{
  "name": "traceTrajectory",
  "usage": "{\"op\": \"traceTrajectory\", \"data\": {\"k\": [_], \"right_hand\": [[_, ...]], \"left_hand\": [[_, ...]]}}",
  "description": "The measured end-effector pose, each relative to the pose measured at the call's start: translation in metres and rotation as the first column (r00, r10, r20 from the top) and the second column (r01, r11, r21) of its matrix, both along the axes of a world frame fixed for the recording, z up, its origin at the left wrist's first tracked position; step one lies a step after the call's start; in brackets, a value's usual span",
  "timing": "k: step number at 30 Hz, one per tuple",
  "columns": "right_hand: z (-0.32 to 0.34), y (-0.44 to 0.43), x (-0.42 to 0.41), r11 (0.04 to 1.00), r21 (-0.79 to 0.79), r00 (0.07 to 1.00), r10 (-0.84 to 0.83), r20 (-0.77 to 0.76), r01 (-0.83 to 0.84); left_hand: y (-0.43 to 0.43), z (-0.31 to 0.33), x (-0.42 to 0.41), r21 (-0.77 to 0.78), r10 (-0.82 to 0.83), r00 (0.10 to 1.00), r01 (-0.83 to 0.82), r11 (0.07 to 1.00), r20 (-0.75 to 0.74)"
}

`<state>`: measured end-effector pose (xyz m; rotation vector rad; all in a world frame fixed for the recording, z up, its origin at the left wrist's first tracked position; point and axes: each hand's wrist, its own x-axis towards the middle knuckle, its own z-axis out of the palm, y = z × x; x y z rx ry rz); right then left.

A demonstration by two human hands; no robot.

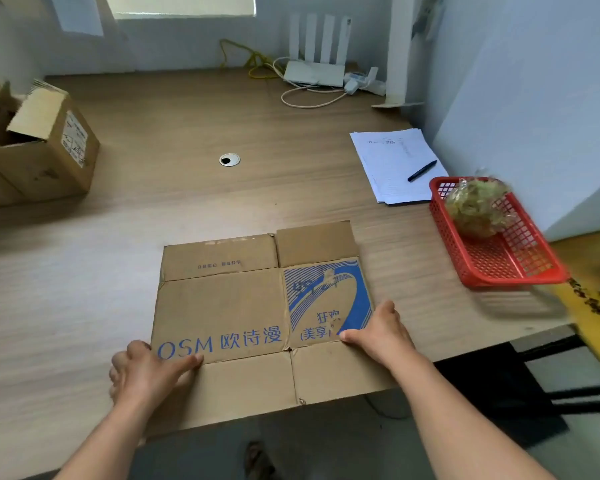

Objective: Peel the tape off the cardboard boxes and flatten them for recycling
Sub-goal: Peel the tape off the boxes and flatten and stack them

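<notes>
Presently, left hand [146, 372] and right hand [381, 332] are grasping the flattened cardboard box [229, 306] by its side edges, lower centre.

A person's left forearm [97, 445] and right forearm [465, 420], both uncovered up to the frame's edge, end in a bare left hand [146, 372] and right hand [378, 336], with a blurred foot [257, 457] in what looks like a dark strapped sandal low between them.

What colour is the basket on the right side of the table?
The basket is red; the head view shows it.
</notes>
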<state>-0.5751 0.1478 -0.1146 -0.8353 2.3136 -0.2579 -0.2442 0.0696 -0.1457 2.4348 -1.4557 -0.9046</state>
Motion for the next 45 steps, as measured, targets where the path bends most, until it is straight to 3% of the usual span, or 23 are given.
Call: {"op": "traceTrajectory", "data": {"k": [4,6,15,22,32,41,45], "right_hand": [[0.008,0.058,-0.02,0.996,-0.052,0.997,0.075,-0.006,-0.075],[0.017,0.089,-0.031,0.99,-0.106,0.995,0.09,-0.054,-0.095],[0.051,0.248,-0.102,0.945,-0.326,0.984,-0.049,-0.173,-0.01],[0.077,0.373,-0.177,0.889,-0.425,0.942,-0.275,-0.194,0.172],[0.089,0.516,-0.259,0.761,-0.443,0.779,-0.597,-0.191,0.474],[0.091,0.642,-0.341,0.597,-0.42,0.564,-0.797,-0.216,0.683],[0.09,0.675,-0.403,0.573,-0.399,0.525,-0.818,-0.233,0.716]], "left_hand": [[0.051,-0.002,-0.019,-0.081,-0.072,0.958,0.051,0.995,-0.279],[0.082,-0.004,-0.03,-0.113,-0.126,0.937,0.094,0.989,-0.326],[0.214,0.036,-0.121,-0.396,-0.369,0.893,0.251,0.883,-0.259],[0.275,0.064,-0.232,-0.498,-0.582,0.779,0.419,0.759,-0.232],[0.337,0.083,-0.387,-0.529,-0.819,0.534,0.643,0.554,-0.209],[0.417,0.086,-0.555,-0.514,-0.953,0.25,0.802,0.304,-0.173],[0.44,0.072,-0.632,-0.521,-0.955,0.214,0.802,0.292,-0.205]]}}
